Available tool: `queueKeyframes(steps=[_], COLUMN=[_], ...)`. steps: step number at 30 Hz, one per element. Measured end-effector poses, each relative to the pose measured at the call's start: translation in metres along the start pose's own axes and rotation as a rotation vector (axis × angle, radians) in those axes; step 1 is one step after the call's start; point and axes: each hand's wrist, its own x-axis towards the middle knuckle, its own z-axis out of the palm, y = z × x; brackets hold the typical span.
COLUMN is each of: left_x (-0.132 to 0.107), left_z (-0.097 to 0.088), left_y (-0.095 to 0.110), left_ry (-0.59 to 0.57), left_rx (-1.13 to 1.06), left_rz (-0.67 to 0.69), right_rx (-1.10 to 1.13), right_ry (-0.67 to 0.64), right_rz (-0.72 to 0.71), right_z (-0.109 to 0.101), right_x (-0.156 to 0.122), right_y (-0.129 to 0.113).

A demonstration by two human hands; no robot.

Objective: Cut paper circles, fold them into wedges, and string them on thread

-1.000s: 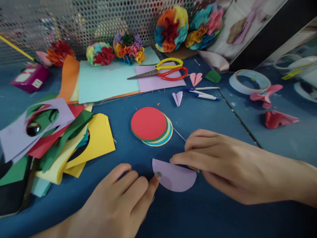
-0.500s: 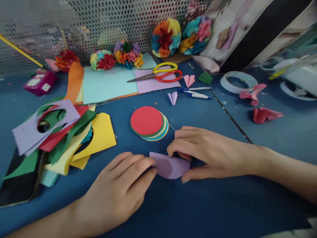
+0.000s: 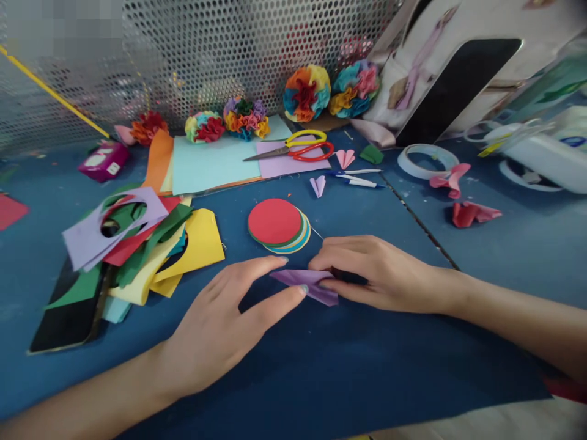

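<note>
A folded piece of purple paper is pinched at its right end between the thumb and fingers of my right hand. Around its left side, my left hand has thumb and forefinger spread apart. The left thumb tip overlaps the paper's front; whether it presses on it I cannot tell. Just beyond lies a stack of paper circles, red on top, with green, white, blue and yellow edges below. Small folded pieces, one lilac and one pink, rest farther back.
Cut-out paper scraps overlap a dark phone at left. Scissors lie on paper sheets at the back. A pair of compasses, a tape roll and pink folded pieces are at right. Paper flowers line the mesh panel.
The purple paper has gone from a half circle to a narrower folded shape. My left fingers have opened away from its left end, while my right hand has closed on the right end.
</note>
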Motion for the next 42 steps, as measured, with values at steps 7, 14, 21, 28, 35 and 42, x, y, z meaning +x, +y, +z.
queueKeyframes(steps=[7, 14, 21, 28, 35, 42], left_x=[0.002, 0.009, 0.009, 0.008, 0.008, 0.004], left_z=[0.004, -0.007, -0.006, -0.007, -0.002, -0.001], left_y=[0.005, 0.002, 0.000, -0.002, 0.001, 0.001], left_ry=[0.057, 0.075, 0.078, 0.048, -0.021, -0.066], left_rx=[-0.046, -0.045, -0.042, 0.042, 0.086, -0.025], left_rz=[-0.121, 0.031, -0.006, 0.005, 0.082, 0.222], right_rx=[0.028, 0.416, -0.039, -0.337, -0.428, -0.377], right_ry=[0.085, -0.016, 0.060, 0.104, -0.038, -0.063], right_rz=[-0.011, 0.082, -0.120, -0.244, -0.346, -0.371], right_z=[0.003, 0.000, 0.003, 0.003, 0.002, 0.002], right_x=[-0.002, 0.000, -0.003, -0.004, -0.001, -0.002], right_y=[-0.003, -0.012, -0.005, -0.005, 0.000, -0.002])
